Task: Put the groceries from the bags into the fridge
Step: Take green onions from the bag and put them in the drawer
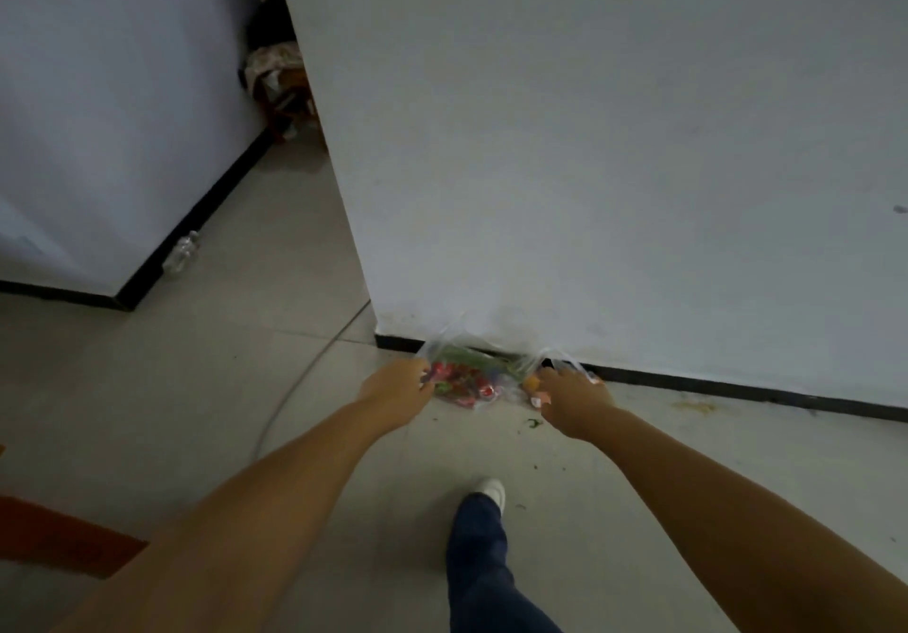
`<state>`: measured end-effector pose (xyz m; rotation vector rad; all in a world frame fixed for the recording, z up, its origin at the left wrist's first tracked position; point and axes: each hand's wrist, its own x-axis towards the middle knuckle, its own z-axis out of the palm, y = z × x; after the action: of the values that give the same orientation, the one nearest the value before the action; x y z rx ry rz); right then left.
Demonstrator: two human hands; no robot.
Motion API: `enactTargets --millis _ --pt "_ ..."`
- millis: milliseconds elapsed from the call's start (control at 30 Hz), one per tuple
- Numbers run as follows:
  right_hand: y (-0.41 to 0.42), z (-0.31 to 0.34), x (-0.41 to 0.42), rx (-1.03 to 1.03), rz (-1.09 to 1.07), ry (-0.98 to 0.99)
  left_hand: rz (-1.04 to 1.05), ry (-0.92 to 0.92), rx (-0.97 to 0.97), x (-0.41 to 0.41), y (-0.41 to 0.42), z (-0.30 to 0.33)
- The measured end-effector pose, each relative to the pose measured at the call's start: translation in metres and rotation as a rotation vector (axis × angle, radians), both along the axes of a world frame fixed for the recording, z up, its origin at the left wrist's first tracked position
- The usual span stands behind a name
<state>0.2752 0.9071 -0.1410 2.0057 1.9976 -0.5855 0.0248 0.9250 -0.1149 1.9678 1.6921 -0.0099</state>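
Note:
A clear plastic grocery bag (471,377) lies on the tiled floor against the foot of a white wall. Red packets and green leafy vegetables show through it. My left hand (395,391) grips the bag's left edge near its handle. My right hand (572,399) grips the bag's right side, where orange items show. Both arms reach forward and down to it. No fridge is in view.
A white wall (589,141) with a black skirting rises right behind the bag. An empty clear bottle (182,254) lies by the left wall. Clutter (280,87) fills the gap between the walls. A thin cable (304,382) curves over the floor. My foot (491,492) stands below the bag.

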Motion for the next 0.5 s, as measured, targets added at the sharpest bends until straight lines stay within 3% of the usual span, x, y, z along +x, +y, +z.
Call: enactTargets --millis 267,500 --pt "0.151 -0.062 0.013 -0.101 -0.027 0.006 -0.151 0.032 -0.094 0.022 0.163 -0.061" --pt "0.246 -0.226 -0.009 -0.163 -0.071 0.091 -0.413 0.075 -0.121 0.041 0.276 -0.256"
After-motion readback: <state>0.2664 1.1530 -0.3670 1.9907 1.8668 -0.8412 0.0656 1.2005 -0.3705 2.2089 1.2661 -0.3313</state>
